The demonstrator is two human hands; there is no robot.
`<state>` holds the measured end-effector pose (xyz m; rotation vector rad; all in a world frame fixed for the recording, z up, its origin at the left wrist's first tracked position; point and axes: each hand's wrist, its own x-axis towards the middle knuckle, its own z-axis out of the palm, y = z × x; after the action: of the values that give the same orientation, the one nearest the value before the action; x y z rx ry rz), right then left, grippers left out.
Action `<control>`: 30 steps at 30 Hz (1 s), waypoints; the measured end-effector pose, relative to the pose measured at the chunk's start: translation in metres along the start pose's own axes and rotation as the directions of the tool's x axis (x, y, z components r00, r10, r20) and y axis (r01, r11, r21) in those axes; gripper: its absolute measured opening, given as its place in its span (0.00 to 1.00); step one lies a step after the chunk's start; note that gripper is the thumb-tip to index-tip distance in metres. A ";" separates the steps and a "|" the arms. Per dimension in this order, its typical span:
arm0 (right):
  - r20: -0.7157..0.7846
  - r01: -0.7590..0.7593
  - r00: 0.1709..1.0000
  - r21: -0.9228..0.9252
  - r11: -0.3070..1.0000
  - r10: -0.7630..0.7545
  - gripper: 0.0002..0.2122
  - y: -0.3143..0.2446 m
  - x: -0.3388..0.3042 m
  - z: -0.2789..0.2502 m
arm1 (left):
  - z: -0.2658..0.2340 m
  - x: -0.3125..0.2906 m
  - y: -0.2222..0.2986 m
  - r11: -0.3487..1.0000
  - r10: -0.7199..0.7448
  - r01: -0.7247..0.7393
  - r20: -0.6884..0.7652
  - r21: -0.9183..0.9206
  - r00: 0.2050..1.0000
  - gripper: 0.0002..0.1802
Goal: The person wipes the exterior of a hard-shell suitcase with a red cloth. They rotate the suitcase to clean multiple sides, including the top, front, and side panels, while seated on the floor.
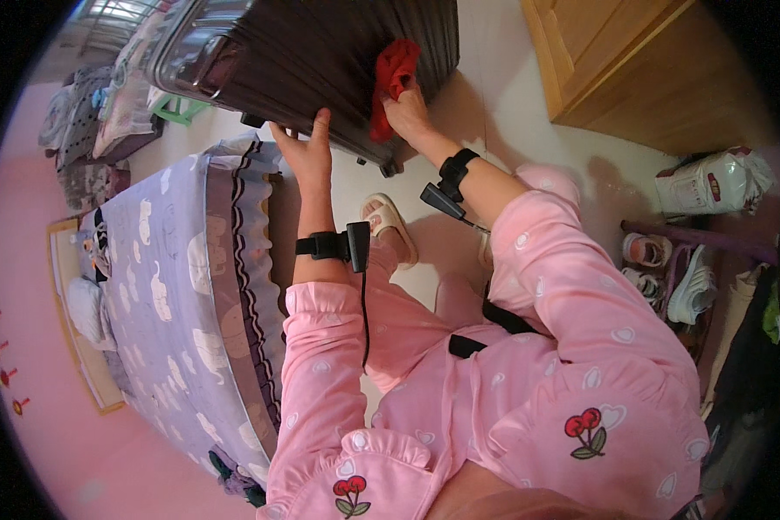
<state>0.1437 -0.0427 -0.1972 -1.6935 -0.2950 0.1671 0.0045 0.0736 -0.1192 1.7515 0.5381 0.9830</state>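
Dark, ribbed hard-shell suitcase [325,65], upper ctr. of frame: L hand [308,159], digits spread, at lower edge; R hand [408,114] gripping crumpled red cloth [396,62] against side. Wiping apparently underway; amt. done/left unclear.

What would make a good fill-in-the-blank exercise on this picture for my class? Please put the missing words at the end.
1. The right hand holds a cloth whose colour is ____.
2. The left hand is at the edge of a dark, wheeled travel ____.
3. The red fruit motifs on the pink top are ____.
4. The white shoes are on the picture's ____ side.

Missing words: red; suitcase; cherries; right.
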 end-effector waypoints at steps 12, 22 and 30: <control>-0.162 -0.282 0.924 0.320 0.904 0.345 0.20 0.128 0.132 -0.014 | -0.005 0.000 0.021 0.954 -0.113 0.115 -0.021 0.278 0.993 0.44; 0.220 -0.629 0.742 -0.099 0.771 0.633 0.19 0.108 -0.035 0.019 | -0.004 0.001 0.023 0.911 -0.125 0.132 -0.041 0.390 0.991 0.46; 0.543 -0.868 0.462 0.439 0.231 0.701 0.18 0.093 -0.075 0.042 | -0.005 -0.005 0.030 0.841 -0.147 0.151 -0.048 0.520 0.988 0.50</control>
<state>0.0697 -0.0355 -0.3001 -0.8898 0.5016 1.1470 -0.0056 0.0614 -0.0928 2.1435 1.0056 0.7720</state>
